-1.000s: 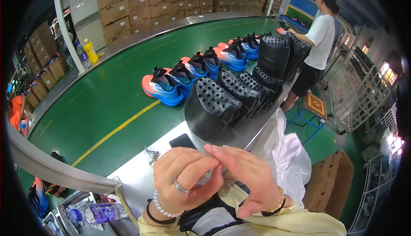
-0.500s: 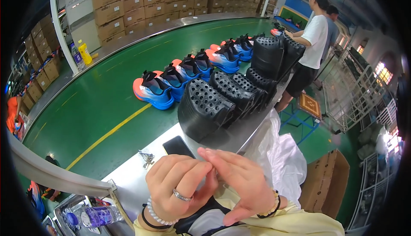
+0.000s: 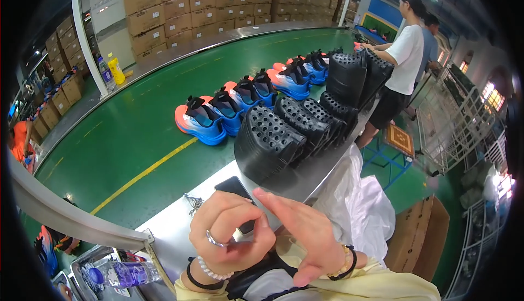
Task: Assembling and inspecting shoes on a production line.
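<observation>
My left hand [image 3: 232,233] is curled, its thumb and fingertips drawn together in a loop; anything small at the tips is too hidden to make out. It wears a ring and a beaded bracelet. Close beside it, my right hand [image 3: 303,227] has its fingers stretched out flat and its thumb apart, holding nothing. Just beyond the hands, a dark phone [image 3: 232,185] lies partly covered on the metal ledge [image 3: 169,217]. Keys [image 3: 192,203] lie left of it. Black perforated shoe-shaped blocks [image 3: 267,140] stand in a row along the ledge ahead.
Blue and orange sneakers [image 3: 203,121] line the green belt [image 3: 131,153]. A water bottle [image 3: 125,275] lies in a tray at lower left. White plastic sheeting [image 3: 360,203] and a cardboard box [image 3: 417,241] are at right. People [image 3: 406,55] stand farther along; stacked cartons [image 3: 202,6] rise behind.
My hands have drawn slightly apart at the fingertips. The left fingers now form a rounder loop, with a gap through it. The view has shifted slightly.
</observation>
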Motion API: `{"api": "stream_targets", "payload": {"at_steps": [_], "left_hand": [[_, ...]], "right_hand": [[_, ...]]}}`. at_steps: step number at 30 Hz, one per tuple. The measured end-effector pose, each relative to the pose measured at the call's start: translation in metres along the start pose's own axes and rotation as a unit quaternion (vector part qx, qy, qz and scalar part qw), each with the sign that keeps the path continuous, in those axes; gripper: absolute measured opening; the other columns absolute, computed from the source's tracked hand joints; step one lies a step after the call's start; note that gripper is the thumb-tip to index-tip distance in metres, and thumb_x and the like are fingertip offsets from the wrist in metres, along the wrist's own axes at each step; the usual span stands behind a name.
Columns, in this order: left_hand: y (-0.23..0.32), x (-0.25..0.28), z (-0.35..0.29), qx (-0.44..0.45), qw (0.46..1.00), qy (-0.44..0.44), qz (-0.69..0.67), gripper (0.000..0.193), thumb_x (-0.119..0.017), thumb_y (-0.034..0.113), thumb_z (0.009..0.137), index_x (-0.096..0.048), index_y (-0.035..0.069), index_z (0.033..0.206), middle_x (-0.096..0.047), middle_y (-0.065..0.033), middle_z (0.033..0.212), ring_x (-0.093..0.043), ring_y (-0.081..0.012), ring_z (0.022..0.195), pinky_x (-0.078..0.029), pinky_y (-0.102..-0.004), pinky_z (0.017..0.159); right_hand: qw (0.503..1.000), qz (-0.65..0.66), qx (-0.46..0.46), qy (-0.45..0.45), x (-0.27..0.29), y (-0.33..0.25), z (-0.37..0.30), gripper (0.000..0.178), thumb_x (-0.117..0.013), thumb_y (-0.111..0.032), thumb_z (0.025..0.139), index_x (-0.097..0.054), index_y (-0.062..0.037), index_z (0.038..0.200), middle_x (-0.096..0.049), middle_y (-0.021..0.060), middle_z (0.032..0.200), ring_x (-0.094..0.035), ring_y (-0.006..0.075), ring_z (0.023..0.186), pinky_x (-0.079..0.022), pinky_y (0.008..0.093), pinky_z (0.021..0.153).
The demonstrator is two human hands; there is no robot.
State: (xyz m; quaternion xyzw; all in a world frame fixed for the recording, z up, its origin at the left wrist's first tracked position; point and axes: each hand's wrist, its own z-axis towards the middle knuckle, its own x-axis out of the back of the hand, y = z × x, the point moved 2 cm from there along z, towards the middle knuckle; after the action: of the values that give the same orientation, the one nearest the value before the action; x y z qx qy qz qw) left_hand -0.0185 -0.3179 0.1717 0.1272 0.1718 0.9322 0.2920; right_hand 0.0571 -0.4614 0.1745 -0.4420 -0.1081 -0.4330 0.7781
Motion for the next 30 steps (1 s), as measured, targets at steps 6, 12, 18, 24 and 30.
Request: {"api": "stream_targets", "payload": {"at_steps": [6,12,18,24,30], "left_hand": [[0.000,0.002,0.002,0.138,0.963,-0.061,-0.223,0.020,-0.068,-0.008,0.066,-0.064,-0.003,0.086,-0.065,-0.0103,0.075,-0.062,-0.0193,0.065,-0.049,-0.0277,0.060],[-0.003,0.004,0.001,0.167,0.937,-0.048,-0.301,0.017,-0.070,-0.006,0.071,-0.065,-0.004,0.087,-0.067,-0.0102,0.076,-0.063,-0.0187,0.069,-0.048,-0.0280,0.065],[-0.002,0.004,0.003,0.164,0.941,-0.060,-0.288,0.017,-0.070,-0.006,0.070,-0.065,-0.004,0.086,-0.067,-0.0095,0.076,-0.062,-0.0184,0.067,-0.048,-0.0278,0.063],[0.001,0.007,0.004,0.131,0.960,-0.065,-0.240,0.018,-0.071,-0.006,0.069,-0.065,-0.003,0.086,-0.067,-0.0088,0.075,-0.062,-0.0194,0.064,-0.047,-0.0271,0.058],[0.009,0.005,0.006,0.075,0.990,-0.046,-0.109,0.020,-0.073,-0.004,0.065,-0.065,0.001,0.083,-0.064,-0.0087,0.070,-0.061,-0.0213,0.060,-0.047,-0.0280,0.053]], "right_hand": [[0.991,0.129,0.004,-0.017,-0.006,0.008,0.001,0.110,-0.034,-0.082,0.081,-0.032,0.0075,0.145,-0.034,0.0327,0.147,-0.038,0.0429,0.136,-0.034,0.0439,0.108],[0.995,0.088,0.041,-0.010,-0.007,0.011,0.003,0.104,-0.034,-0.080,0.084,-0.034,0.0036,0.146,-0.034,0.0352,0.145,-0.041,0.0456,0.133,-0.038,0.0450,0.104],[0.998,0.025,0.059,0.018,-0.007,0.014,-0.002,0.100,-0.039,-0.077,0.085,-0.037,0.0039,0.144,-0.035,0.0380,0.143,-0.047,0.0473,0.127,-0.043,0.0455,0.099],[0.997,-0.014,0.065,0.035,-0.008,0.012,-0.002,0.097,-0.042,-0.074,0.086,-0.041,0.0059,0.141,-0.040,0.0382,0.139,-0.051,0.0480,0.123,-0.045,0.0458,0.096],[0.993,-0.085,0.046,0.066,-0.004,0.004,0.004,0.080,-0.057,-0.060,0.085,-0.052,0.0024,0.133,-0.050,0.0226,0.139,-0.052,0.0422,0.123,-0.048,0.0437,0.095]]}}
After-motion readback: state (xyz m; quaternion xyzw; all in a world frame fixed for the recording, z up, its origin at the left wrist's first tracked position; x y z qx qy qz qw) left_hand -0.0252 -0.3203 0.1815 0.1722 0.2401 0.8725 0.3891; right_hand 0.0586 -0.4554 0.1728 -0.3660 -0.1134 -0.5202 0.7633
